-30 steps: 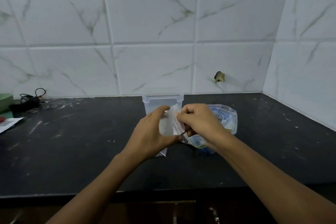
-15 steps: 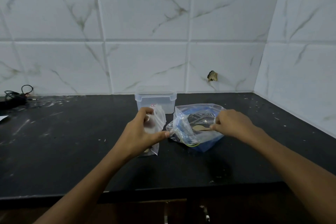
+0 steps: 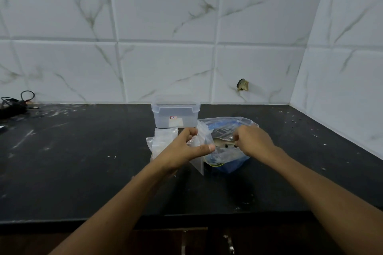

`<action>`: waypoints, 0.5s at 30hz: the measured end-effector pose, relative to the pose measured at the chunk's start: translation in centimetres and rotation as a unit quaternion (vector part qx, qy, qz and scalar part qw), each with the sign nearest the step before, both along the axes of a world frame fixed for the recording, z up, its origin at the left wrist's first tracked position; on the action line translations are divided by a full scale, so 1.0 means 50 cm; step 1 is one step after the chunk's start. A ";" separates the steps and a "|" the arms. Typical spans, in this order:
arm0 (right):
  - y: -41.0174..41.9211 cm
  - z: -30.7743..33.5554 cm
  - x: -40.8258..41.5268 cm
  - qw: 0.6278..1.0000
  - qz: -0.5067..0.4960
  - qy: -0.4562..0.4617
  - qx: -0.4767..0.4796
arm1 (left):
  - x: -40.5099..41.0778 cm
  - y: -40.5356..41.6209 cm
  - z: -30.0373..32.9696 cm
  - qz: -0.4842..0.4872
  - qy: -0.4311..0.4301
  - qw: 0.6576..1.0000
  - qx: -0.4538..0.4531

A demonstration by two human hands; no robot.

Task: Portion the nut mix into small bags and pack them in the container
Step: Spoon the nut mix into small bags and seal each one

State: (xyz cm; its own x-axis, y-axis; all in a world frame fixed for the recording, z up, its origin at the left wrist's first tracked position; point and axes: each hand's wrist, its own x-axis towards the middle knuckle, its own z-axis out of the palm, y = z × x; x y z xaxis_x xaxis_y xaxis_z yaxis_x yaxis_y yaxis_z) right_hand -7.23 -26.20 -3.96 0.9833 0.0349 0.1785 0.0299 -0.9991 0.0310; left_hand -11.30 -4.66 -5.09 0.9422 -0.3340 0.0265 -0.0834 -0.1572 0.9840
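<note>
My left hand (image 3: 184, 151) grips a small clear zip bag (image 3: 202, 149) upright by its top, thumb in front. To its right, my right hand (image 3: 253, 141) holds a spoon (image 3: 222, 142) with a few dark bits on it, level, inside the mouth of the big clear nut-mix bag (image 3: 230, 124) with blue contents. The spoon's bowl points toward the small bag. A pile of small clear bags (image 3: 162, 141) lies left of my left hand. Behind it stands the clear plastic container (image 3: 175, 113), open on top.
The black countertop (image 3: 83, 161) runs to a white tiled wall behind and on the right. Black cables (image 3: 14, 103) lie at the far left. The counter's front edge is close to my body.
My right hand went from the small bag's top into the big bag and now holds the spoon. My left hand has lifted the small bag and shifted it right, uncovering the pile of bags.
</note>
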 end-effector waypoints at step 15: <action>-0.001 0.036 0.047 0.946 0.080 0.208 0.233 | 0.007 -0.020 -0.012 0.002 0.049 0.996 -0.068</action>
